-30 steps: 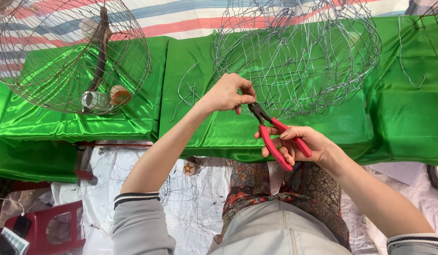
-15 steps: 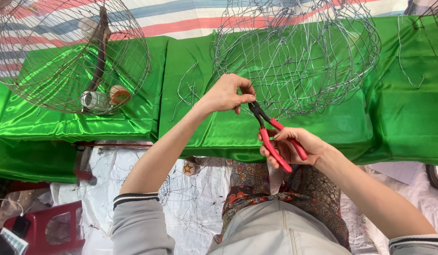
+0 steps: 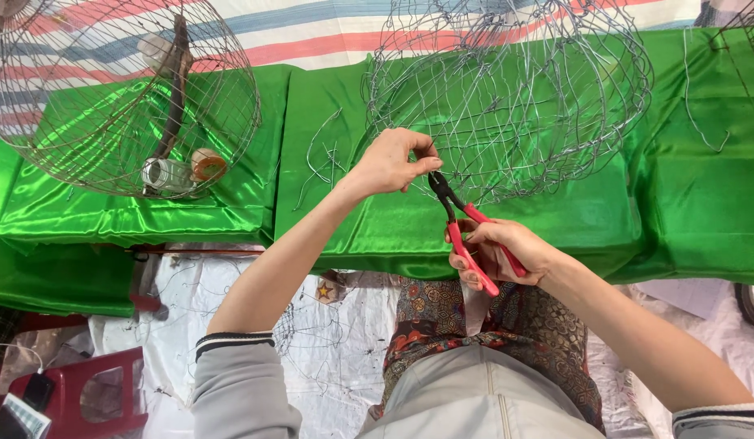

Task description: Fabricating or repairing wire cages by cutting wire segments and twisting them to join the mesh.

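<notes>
My right hand [image 3: 503,252] is closed around the red-handled pliers [image 3: 466,232]. Their long axis runs up and left from my palm, nose toward my left hand [image 3: 389,161]. Left fingers are pinched shut on a wire at the lower edge of the unfinished wire cage [image 3: 507,97], just beside the pliers' nose. Cage rests on green satin cloth [image 3: 686,211]. Finished domed cage [image 3: 121,93] sits far left.

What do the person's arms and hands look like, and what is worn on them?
Both hands, the left hand and the right hand, are bare, with no gloves. The forearms are bare too. Grey sleeves are pushed up near the elbows, each with a ribbed cuff edged in dark and light stripes. I can make out no rings or watch.
</notes>
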